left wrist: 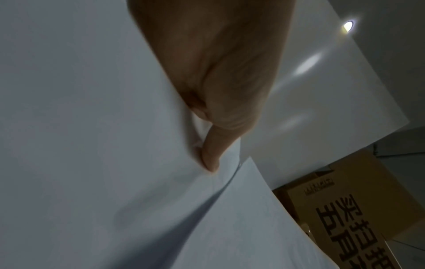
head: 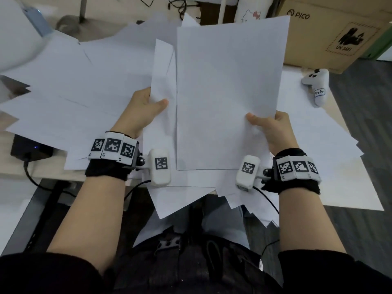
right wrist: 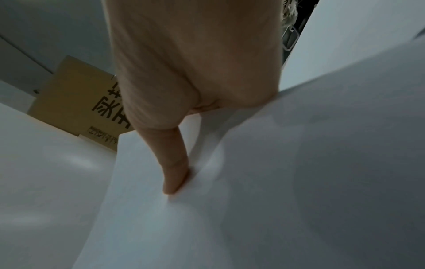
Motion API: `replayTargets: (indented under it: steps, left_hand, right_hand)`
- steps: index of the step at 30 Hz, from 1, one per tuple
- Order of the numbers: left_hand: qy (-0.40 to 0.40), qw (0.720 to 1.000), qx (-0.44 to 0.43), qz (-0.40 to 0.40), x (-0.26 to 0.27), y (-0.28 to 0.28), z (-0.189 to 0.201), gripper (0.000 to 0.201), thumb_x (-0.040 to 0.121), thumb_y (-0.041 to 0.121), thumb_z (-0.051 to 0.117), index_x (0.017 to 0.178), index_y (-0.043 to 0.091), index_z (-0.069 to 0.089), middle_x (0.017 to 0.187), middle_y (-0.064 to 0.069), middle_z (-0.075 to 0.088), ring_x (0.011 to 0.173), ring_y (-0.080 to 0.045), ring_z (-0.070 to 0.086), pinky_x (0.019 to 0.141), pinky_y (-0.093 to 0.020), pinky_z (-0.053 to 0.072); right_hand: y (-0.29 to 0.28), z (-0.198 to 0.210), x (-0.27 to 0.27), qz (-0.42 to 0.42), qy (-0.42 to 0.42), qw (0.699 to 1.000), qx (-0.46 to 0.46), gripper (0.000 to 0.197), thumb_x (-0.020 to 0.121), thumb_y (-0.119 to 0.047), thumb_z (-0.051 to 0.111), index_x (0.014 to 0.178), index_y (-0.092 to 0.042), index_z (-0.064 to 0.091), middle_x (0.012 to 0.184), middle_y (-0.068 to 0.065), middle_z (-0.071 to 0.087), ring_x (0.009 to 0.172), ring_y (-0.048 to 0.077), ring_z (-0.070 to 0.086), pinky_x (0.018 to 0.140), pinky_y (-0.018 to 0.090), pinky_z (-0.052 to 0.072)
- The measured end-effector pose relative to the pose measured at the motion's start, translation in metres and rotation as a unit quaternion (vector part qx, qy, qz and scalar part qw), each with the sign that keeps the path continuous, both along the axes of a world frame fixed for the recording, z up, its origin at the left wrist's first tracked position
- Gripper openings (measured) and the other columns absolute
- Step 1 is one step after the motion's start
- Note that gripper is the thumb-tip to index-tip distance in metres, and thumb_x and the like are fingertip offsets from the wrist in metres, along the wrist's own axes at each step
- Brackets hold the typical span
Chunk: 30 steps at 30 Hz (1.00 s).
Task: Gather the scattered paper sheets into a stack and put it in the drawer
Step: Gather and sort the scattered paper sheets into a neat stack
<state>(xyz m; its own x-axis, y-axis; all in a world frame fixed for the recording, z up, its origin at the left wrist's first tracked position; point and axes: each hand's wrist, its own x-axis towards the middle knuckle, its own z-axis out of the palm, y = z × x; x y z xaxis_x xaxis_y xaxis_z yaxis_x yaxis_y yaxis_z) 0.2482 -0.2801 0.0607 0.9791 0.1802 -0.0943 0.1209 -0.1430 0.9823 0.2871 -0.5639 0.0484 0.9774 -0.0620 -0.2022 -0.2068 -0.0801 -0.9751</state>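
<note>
Left hand: the left hand (head: 146,109) pinches a few loose sheets (head: 164,66) by their near left edge, thumb (left wrist: 212,154) on top and the other fingers hidden beneath, so the paper stands lifted off the desk rather than sagging

Right hand: the right hand (head: 273,130) pinches the big top sheet (head: 229,92) at its near right corner, thumb (right wrist: 176,171) pressed on the face, fingers out of sight behind; the paper dents a little under the thumb

Why held so: I reckon the 2 grips on opposite sides keep the bunch taut between the hands, ready for the edges to be brought level; the sheets in the left hand sit askew behind the big one, so the bundle is not yet squared

Scattered paper: many more sheets (head: 70,81) lie fanned over the desk (head: 17,168), out beyond and to the outside of the left hand, and others (head: 318,145) under and outside the right wrist, some hanging over the near edge towards the lap

Drawer: not in any view, so where the stack must go I cannot tell

Beyond the right hand: a white controller (head: 316,83) rests on the desk, and a cardboard box (head: 331,28) stands past it

Progress: early, by my judgement; most sheets are yet to be gathered
</note>
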Motion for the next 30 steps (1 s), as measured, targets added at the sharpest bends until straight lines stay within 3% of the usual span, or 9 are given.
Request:
replayTargets:
  steps: [8,11,16,18,20,22,24,26,30]
  left_hand:
    - [0.013,0.999,0.003,-0.035,-0.031,0.036,0.011,0.022,0.094,0.002,0.054,0.113,0.011,0.060,0.083,0.013,0.073,0.077,-0.002,0.070,0.072,-0.019,0.057]
    - [0.037,0.998,0.002,-0.041,-0.037,0.046,0.008,0.024,0.094,0.005,0.055,0.118,0.007,0.059,0.094,0.006,0.071,0.080,-0.006,0.070,0.075,-0.022,0.058]
    - [0.066,0.998,-0.011,-0.010,-0.043,0.049,-0.008,0.028,0.096,0.007,0.052,0.125,0.006,0.056,0.114,-0.009,0.065,0.085,-0.008,0.067,0.080,-0.025,0.056]
    - [0.075,0.997,-0.014,0.026,-0.045,0.049,-0.015,0.027,0.098,0.006,0.050,0.123,0.007,0.056,0.115,-0.009,0.064,0.085,-0.011,0.064,0.075,-0.023,0.056]
    - [0.067,0.993,-0.012,0.097,-0.046,0.049,-0.021,0.021,0.098,0.005,0.049,0.116,0.010,0.058,0.107,-0.007,0.064,0.084,-0.015,0.063,0.067,-0.021,0.054]
    - [0.056,0.983,-0.017,0.172,-0.044,0.049,-0.025,0.021,0.098,0.004,0.048,0.115,0.009,0.059,0.104,-0.006,0.063,0.090,-0.019,0.060,0.069,-0.022,0.051]
    - [0.039,0.975,-0.027,0.219,-0.040,0.046,-0.029,0.020,0.097,0.003,0.047,0.111,0.009,0.059,0.102,-0.004,0.062,0.089,-0.017,0.058,0.071,-0.022,0.049]
    - [0.027,0.968,-0.031,0.246,-0.036,0.042,-0.031,0.018,0.096,0.003,0.046,0.106,0.011,0.059,0.100,-0.004,0.061,0.088,-0.018,0.058,0.079,-0.029,0.051]
    - [0.015,0.957,-0.053,0.284,-0.023,0.039,-0.034,0.018,0.094,0.001,0.046,0.101,0.012,0.059,0.101,-0.005,0.064,0.091,-0.020,0.060,0.090,-0.037,0.051]
  right_hand:
    - [0.024,0.005,-0.005,0.043,-0.026,0.999,0.000,0.006,0.080,-0.001,0.069,0.080,-0.008,0.069,0.063,-0.008,0.068,0.062,0.011,0.063,0.063,0.023,0.051]
    - [0.031,0.003,-0.002,0.050,-0.005,0.998,-0.023,0.009,0.078,-0.003,0.071,0.086,-0.007,0.069,0.064,-0.009,0.069,0.063,0.009,0.064,0.065,0.021,0.051]
    - [0.033,-0.018,0.013,-0.050,0.082,0.987,-0.132,0.047,0.045,-0.032,0.081,0.086,-0.013,0.070,0.103,0.012,0.068,0.113,0.025,0.058,0.088,0.034,0.051]
    - [0.038,-0.015,0.008,-0.073,0.108,0.977,-0.166,0.030,0.060,-0.029,0.081,0.083,-0.016,0.067,0.118,0.013,0.062,0.116,0.024,0.051,0.080,0.028,0.043]
    - [0.038,-0.018,0.009,-0.100,0.108,0.974,-0.174,0.029,0.073,-0.024,0.076,0.099,-0.013,0.068,0.127,0.011,0.056,0.107,0.025,0.051,0.078,0.025,0.038]
    - [0.038,-0.017,0.007,-0.120,0.090,0.974,-0.168,0.023,0.075,-0.022,0.075,0.095,-0.012,0.069,0.119,0.011,0.059,0.110,0.026,0.050,0.078,0.026,0.039]
    - [0.040,-0.016,0.006,-0.122,0.079,0.975,-0.166,0.013,0.072,-0.018,0.075,0.064,-0.018,0.064,0.082,0.008,0.063,0.103,0.026,0.050,0.076,0.029,0.040]
    - [0.040,-0.014,0.004,-0.097,0.080,0.980,-0.153,0.038,0.071,-0.012,0.075,0.044,-0.019,0.049,0.053,-0.003,0.050,0.084,0.024,0.046,0.072,0.030,0.039]
    - [0.038,-0.005,-0.002,-0.077,0.058,0.989,-0.109,0.038,0.078,-0.002,0.071,0.054,-0.012,0.044,0.061,0.000,0.047,0.063,0.018,0.045,0.055,0.022,0.038]
